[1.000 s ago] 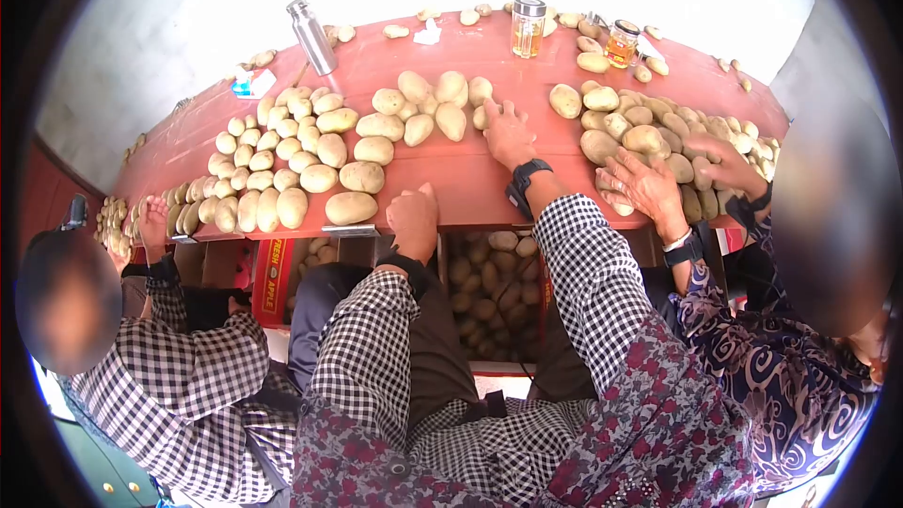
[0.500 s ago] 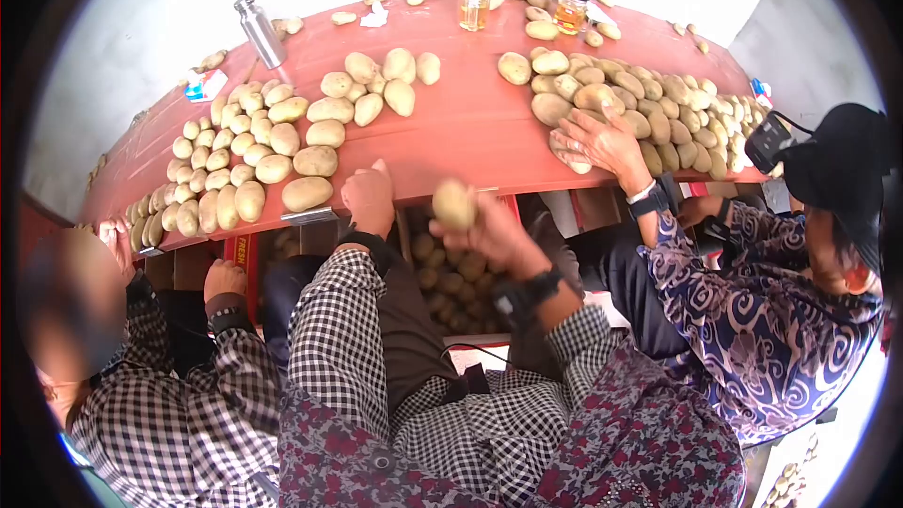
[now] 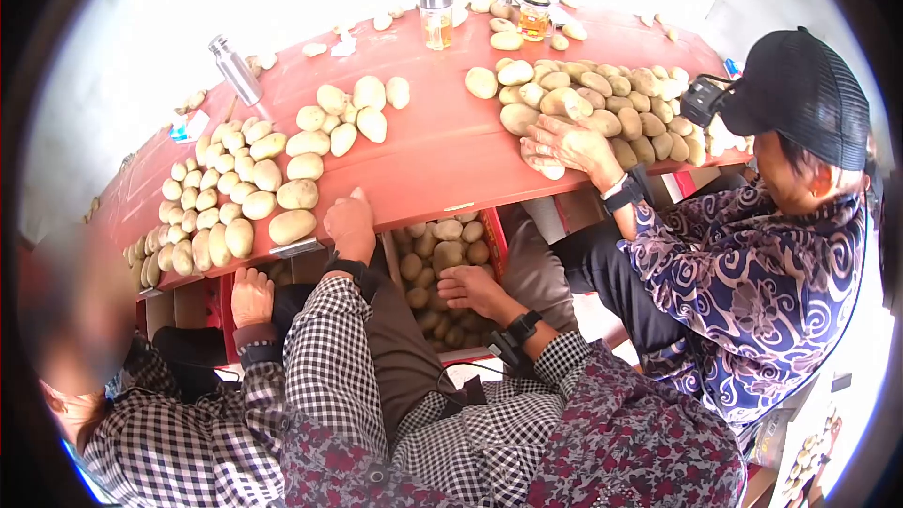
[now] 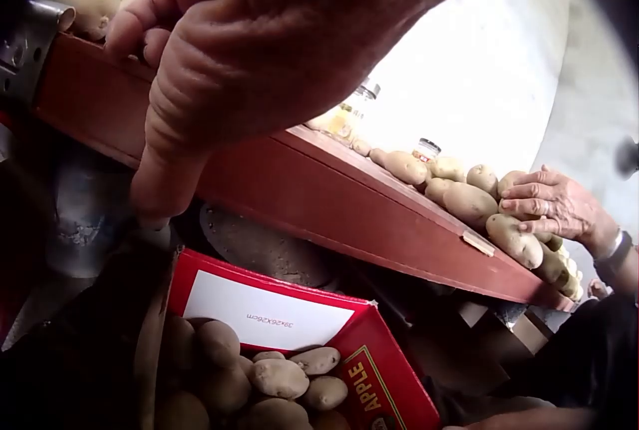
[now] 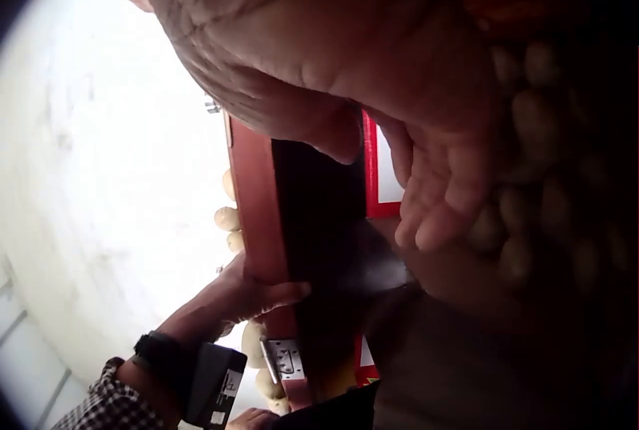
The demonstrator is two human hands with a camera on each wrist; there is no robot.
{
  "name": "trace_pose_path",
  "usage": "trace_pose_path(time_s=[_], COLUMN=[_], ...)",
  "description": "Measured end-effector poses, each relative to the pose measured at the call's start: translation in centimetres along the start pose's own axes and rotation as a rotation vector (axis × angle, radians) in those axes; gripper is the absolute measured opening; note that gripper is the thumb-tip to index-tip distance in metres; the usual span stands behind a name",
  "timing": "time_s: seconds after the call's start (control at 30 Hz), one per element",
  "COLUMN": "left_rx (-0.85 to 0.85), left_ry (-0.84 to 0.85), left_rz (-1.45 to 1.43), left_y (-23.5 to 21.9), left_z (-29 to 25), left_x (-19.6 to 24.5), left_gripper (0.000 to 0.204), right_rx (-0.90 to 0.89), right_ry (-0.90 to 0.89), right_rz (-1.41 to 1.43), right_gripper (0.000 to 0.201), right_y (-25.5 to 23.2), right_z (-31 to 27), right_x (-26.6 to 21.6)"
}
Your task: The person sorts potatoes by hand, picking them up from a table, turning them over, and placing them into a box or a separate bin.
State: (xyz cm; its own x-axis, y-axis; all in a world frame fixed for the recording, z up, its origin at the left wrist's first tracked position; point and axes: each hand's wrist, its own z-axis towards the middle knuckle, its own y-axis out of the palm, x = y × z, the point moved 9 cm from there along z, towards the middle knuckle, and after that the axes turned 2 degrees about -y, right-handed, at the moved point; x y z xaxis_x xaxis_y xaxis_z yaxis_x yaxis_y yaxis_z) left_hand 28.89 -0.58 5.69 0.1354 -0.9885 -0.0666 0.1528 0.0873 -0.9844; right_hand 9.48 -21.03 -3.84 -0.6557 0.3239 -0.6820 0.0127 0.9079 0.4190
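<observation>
My right hand [image 3: 475,290] is over a red cardboard box [image 3: 496,235] of potatoes below the table edge. Its fingers are loosely bent and nothing is between them in the right wrist view. Just past its fingertips in the head view is a large pale potato [image 3: 449,256]. At the front edge of the red table [image 3: 423,165] rests my left hand [image 3: 350,226]. That thumb [image 4: 165,185] hangs over the edge in the left wrist view, while the other fingers lie loosely curled on top, holding nothing. Left of this hand, a group of potatoes [image 3: 306,166] sits on the table.
A person in a black cap [image 3: 800,94] sits at right, one hand [image 3: 569,146] on a potato pile [image 3: 611,99]. Another person's hand [image 3: 252,297] is at left. A steel bottle [image 3: 235,71] and two glass jars [image 3: 436,21] [image 3: 535,19] stand toward the back.
My right hand took a potato from the table's far group, carried it down toward the box, and now holds nothing. My left hand stays at the edge. The head view has swung right.
</observation>
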Motion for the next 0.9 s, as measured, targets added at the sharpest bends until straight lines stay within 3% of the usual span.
trace_pose_path(time_s=[0.17, 0.37, 0.57, 0.67, 0.77, 0.9], left_rx=[0.029, 0.023, -0.017, -0.045, -0.002, 0.202], left_ry=[0.084, -0.002, 0.008, -0.022, -0.004, 0.042], left_rz=[0.026, -0.026, -0.037, -0.066, -0.032, 0.047], left_y=[-2.7, -4.0, -4.7, -4.3, -5.4, -5.9], left_z=[-1.2, -1.6, -1.8, -1.6, -2.1, -2.5], left_x=[0.7, 0.3, 0.3, 0.2, 0.3, 0.5], left_gripper=[0.024, 0.036, 0.027, 0.023, 0.019, 0.012], right_rx=[-0.006, -0.143, 0.038, 0.200, 0.447, 0.410], right_ry=[-0.080, -0.355, -0.627, -0.832, -1.035, -1.101], right_rz=[-0.169, -0.200, -0.393, -0.774, -1.283, -1.452], right_gripper=[0.033, 0.024, 0.026, 0.032, 0.043, 0.053], right_y=[2.8, 7.8, 10.2, 10.9, 14.5, 18.3], right_z=[-0.6, -0.6, 0.8, 4.4, 4.5, 8.8], right_x=[-2.8, -13.3, -23.9, -28.1, -31.1, -33.2])
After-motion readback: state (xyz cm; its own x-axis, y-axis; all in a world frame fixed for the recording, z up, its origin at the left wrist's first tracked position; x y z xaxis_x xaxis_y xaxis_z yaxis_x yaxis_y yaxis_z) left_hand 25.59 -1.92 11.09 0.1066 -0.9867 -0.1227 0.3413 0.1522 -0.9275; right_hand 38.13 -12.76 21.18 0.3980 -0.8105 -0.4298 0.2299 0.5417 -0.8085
